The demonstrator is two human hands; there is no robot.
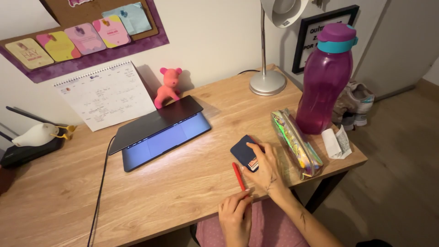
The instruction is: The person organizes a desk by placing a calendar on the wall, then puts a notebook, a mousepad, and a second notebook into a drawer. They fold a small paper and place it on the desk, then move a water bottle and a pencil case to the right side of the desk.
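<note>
The right hand [264, 170] is resting on the counter [173, 192] with fingers spread flat over a navy card case [243, 153] beside a red pen [238, 176], while the left hand [235, 215] is curling loosely, empty, near the pen's end.

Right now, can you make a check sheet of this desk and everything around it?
Surface: light wooden desk, lit by a silver desk lamp.
Things in hand: right hand rests on a small dark blue card case; left hand touches the slim red pen.
Clutter: half-open dark laptop, pink toy bear, shiny holographic pencil pouch, tall purple water bottle, crumpled white paper, white paper calendar.
Hands: both bare, fingers loose.
Cables: thin black cable running off the front edge.
Surroundings: cork pinboard, pale sneakers on the floor.
</note>
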